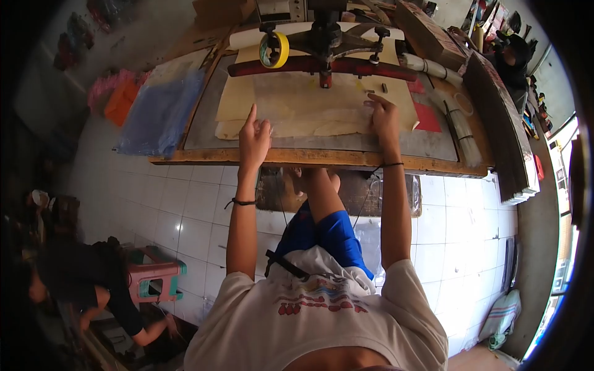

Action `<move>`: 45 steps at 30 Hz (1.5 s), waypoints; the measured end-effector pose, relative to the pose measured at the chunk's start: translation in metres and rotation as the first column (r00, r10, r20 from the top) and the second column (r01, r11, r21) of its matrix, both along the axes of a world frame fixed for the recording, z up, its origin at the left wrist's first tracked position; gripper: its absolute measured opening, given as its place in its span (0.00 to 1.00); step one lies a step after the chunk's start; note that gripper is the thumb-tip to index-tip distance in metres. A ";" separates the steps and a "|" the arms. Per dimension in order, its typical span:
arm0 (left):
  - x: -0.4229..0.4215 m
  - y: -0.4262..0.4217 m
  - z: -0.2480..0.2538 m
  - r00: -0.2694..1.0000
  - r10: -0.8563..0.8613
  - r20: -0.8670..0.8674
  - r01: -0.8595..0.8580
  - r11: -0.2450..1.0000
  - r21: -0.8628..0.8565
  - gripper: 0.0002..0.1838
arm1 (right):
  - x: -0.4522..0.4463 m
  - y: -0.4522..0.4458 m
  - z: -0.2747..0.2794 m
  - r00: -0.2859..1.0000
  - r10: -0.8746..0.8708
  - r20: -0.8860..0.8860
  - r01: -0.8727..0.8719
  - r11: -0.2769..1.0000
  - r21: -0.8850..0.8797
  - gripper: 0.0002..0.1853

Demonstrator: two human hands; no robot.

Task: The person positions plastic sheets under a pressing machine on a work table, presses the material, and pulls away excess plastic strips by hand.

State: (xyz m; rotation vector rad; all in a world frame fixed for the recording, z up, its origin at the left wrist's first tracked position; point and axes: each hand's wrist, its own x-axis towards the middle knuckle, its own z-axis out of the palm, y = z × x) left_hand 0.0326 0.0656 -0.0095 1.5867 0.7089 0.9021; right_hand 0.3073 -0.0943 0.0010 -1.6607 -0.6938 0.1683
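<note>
My left hand [253,141] is over the near left part of a tan sheet [238,105], its index finger stretched forward and the others curled in. Over the right part of that sheet, my right hand [386,123] has its fingers pinched, the index finger angled left. Between the hands spans a thin clear plastic film [322,120]; both hands appear to pinch its edges. Just beyond stands a press with a long dark red bar [272,67] across the sheet. A yellow tape roll [283,51] hangs on the left of its frame.
Clear bluish plastic sheets [161,114] hang over the table's left edge. On the right lie a red piece [428,117], rolled plastic [463,133] and long stacked boxes [504,130]. A person [93,272] bends near a pink-green stool [154,278] at lower left.
</note>
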 end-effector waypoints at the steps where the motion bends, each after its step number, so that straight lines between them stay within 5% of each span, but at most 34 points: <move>1: 0.001 0.002 -0.001 1.000 -0.007 -0.006 0.007 1.000 -0.008 0.34 | 0.005 0.002 -0.005 1.000 -0.016 0.013 0.016 1.000 0.001 0.20; 5: 0.012 0.012 0.007 0.999 -0.015 -0.049 0.013 0.999 -0.039 0.33 | -0.001 -0.001 0.003 0.993 -0.038 -0.111 0.042 0.998 0.036 0.20; 8: 0.027 0.024 0.013 0.981 0.044 -0.190 -0.008 0.982 0.187 0.29 | -0.005 -0.004 0.006 0.984 -0.067 -0.167 0.083 0.992 0.090 0.20; 11: 0.048 0.050 0.001 0.990 0.048 -0.136 0.007 0.927 0.375 0.23 | -0.003 -0.002 0.005 0.980 -0.081 -0.180 0.108 0.983 0.146 0.20; 14: 0.059 0.055 0.015 0.948 0.079 -0.308 0.061 0.905 0.421 0.20 | 0.013 0.004 -0.011 0.990 -0.117 -0.078 0.124 0.987 0.103 0.20; 20: 0.095 0.064 -0.003 0.883 0.261 -0.390 0.080 0.734 0.674 0.21 | 0.020 0.003 -0.016 0.929 -0.228 0.291 0.252 0.967 -0.046 0.22; 26: 0.104 0.064 -0.006 0.956 0.172 -0.237 0.074 0.640 0.765 0.31 | 0.024 0.006 -0.025 0.843 -0.279 0.460 0.301 0.953 0.025 0.32; 29: 0.090 0.052 0.005 0.969 0.019 -0.246 0.162 0.704 0.692 0.33 | 0.021 0.008 -0.018 0.942 -0.180 0.283 0.170 0.984 0.060 0.39; 32: 0.095 0.077 -0.014 0.980 0.021 -0.197 0.139 0.636 0.759 0.27 | 0.022 0.009 -0.020 0.939 -0.119 0.323 0.109 0.993 0.049 0.43; 35: 0.099 0.070 -0.008 0.972 0.166 -0.166 0.057 0.519 0.853 0.22 | 0.031 0.012 -0.024 0.957 -0.051 0.285 0.039 0.998 0.049 0.45; 38: 0.108 0.067 0.001 0.910 0.243 -0.335 0.116 0.628 0.770 0.19 | 0.034 0.013 -0.016 0.956 -0.032 0.292 0.027 0.999 0.021 0.45; 41: 0.115 0.083 -0.005 0.928 0.265 -0.263 0.084 0.537 0.839 0.18 | 0.041 0.014 -0.005 0.944 -0.002 0.331 0.045 0.991 -0.122 0.42; 44: 0.118 0.078 0.006 0.858 0.337 -0.388 0.137 0.577 0.805 0.18 | 0.058 0.006 0.000 0.858 0.125 0.499 0.002 0.969 -0.247 0.40; 45: 0.121 0.080 0.006 0.851 0.354 -0.387 0.140 0.558 0.818 0.17 | 0.066 0.005 -0.001 0.777 0.172 0.605 -0.020 0.968 -0.250 0.31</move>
